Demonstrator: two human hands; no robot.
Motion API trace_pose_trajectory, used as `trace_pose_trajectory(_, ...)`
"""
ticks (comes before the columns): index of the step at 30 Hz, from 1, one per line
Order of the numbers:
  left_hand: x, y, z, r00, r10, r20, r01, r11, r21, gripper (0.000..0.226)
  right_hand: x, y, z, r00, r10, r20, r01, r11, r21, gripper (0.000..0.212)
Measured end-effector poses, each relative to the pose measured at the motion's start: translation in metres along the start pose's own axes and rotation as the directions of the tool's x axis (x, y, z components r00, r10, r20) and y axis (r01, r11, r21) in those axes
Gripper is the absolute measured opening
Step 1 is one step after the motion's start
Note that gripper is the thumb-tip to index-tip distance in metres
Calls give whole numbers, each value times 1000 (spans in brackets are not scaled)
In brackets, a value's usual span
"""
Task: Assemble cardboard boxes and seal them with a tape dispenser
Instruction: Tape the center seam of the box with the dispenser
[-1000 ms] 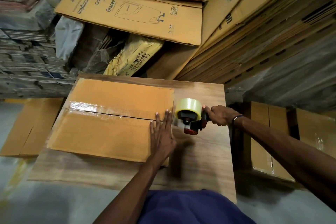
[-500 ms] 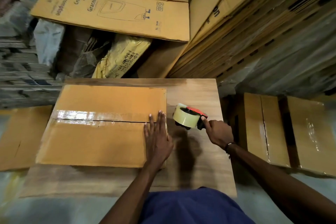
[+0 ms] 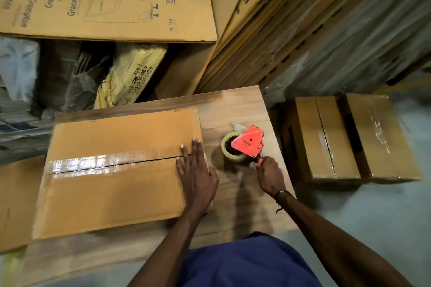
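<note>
A brown cardboard box (image 3: pixel 112 184) lies on the wooden table (image 3: pixel 235 109), clear tape shining along its centre seam. My left hand (image 3: pixel 197 175) rests flat on the box's right edge, fingers straight over the seam's end. To the right, a red tape dispenser (image 3: pixel 247 143) with a roll of clear tape lies on its side on the table. My right hand (image 3: pixel 268 175) holds its handle from below, fingers curled round it.
Two taped boxes (image 3: pixel 349 137) sit on the floor to the right of the table. Flat printed cartons (image 3: pixel 105 9) and leaning cardboard sheets (image 3: pixel 291 30) are stacked behind. A yellow wrapped bundle (image 3: pixel 130 77) lies behind the table. Flat cardboard (image 3: pixel 16 200) lies at the left.
My right hand has lowered the dispenser from the box's right edge and laid it on its side on the table. My left hand has stayed on the box's right end.
</note>
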State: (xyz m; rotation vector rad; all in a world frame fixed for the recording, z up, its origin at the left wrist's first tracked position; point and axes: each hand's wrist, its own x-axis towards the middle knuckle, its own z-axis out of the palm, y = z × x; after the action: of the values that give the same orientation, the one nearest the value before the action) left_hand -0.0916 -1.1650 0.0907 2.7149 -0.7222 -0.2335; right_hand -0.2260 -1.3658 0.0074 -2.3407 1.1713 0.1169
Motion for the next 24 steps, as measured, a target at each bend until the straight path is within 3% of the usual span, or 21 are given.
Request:
trace_pose_trajectory(5,0,0,0,1000,-3,1,3,1000,-7,94,2,4,13,999,32,29,-36,987,157,33)
trace_pose_trajectory(11,-2,-2,-2,1000,20,-24,-21,998,-65,93,3,9,11,998,6,55,-21,961,275,17)
trace_pose_trajectory(16,1,-8,-6,999,0,-52,-7,990,-139,88,2,21,4,998,-3,69,-16,964,265,19)
trace_pose_trajectory(21,3,-27,-15,992,110,-57,-116,986,-120,69,-10,16,-1,993,31,110,-58,968,246,31)
trace_pose_trajectory(24,8,-42,-22,984,170,-46,-175,978,-118,60,-18,10,-4,993,69,95,-92,960,264,25)
